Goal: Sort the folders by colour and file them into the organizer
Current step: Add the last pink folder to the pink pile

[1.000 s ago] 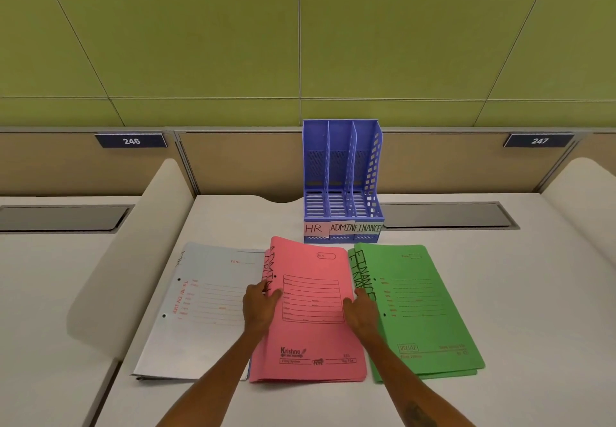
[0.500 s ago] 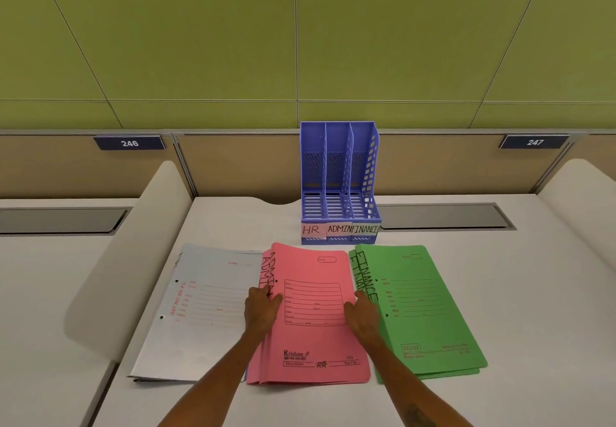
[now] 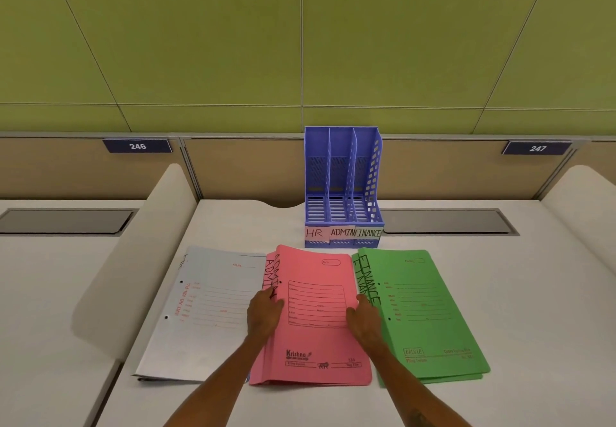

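Since a second ago the hands have barely shifted: left hand (image 3: 263, 316) and right hand (image 3: 365, 321) clasp the pink ADMIN folders (image 3: 316, 336) by the side edges, with the stack between the fingers. It looks like light, floppy, slippery card, best lifted by both edges squeezed together. The blue organizer (image 3: 343, 193) stands beyond the fingertips.

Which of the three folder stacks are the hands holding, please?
The pink stack in the middle, marked ADMIN: the left hand and right hand hold its side edges. The white stack and green stack lie either side.
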`<move>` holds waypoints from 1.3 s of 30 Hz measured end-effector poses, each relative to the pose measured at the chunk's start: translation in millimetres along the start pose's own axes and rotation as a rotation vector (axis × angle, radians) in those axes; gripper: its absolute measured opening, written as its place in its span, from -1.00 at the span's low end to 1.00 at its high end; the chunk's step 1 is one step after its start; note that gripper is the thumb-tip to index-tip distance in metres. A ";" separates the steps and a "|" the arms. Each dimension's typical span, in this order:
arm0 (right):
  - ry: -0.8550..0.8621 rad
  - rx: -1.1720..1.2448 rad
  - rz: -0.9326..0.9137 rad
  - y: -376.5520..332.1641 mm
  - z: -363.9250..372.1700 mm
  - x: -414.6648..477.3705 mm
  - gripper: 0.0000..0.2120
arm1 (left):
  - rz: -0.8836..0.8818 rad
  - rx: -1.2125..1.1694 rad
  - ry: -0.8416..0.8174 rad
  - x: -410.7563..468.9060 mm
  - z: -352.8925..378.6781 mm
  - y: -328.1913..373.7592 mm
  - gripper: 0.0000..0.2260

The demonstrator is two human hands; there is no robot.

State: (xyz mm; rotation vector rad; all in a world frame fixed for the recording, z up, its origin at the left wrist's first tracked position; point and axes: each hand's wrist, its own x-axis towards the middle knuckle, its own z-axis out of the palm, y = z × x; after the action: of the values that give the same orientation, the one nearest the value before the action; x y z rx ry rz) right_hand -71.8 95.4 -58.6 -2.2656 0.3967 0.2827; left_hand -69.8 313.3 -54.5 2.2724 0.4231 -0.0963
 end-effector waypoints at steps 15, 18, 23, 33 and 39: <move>0.035 -0.061 -0.020 -1.0 -2.1 -4.4 -0.65 | 0.055 0.102 0.043 -6.1 -4.8 3.3 -0.73; 0.058 -0.087 -0.019 -3.0 -4.0 -4.1 -0.65 | 0.084 0.170 0.037 -6.0 -5.8 1.5 -0.70; 0.027 -0.172 -0.065 -3.0 -7.4 0.6 -0.65 | 0.096 0.253 0.047 -9.0 -5.3 -1.3 -0.70; -0.071 -0.366 -0.191 -11.2 -8.7 6.5 -0.46 | 0.252 0.584 -0.124 -7.7 -5.8 -1.3 -0.35; -0.094 -0.376 -0.185 -12.7 -2.0 7.7 -0.40 | 0.203 0.598 -0.142 -12.2 -7.4 -10.0 -0.32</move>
State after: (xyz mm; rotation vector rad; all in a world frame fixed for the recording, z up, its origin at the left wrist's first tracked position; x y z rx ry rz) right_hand -59.8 100.4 -51.1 -2.6229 0.0864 0.3929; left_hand -85.1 321.7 -54.2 2.8567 0.0872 -0.3127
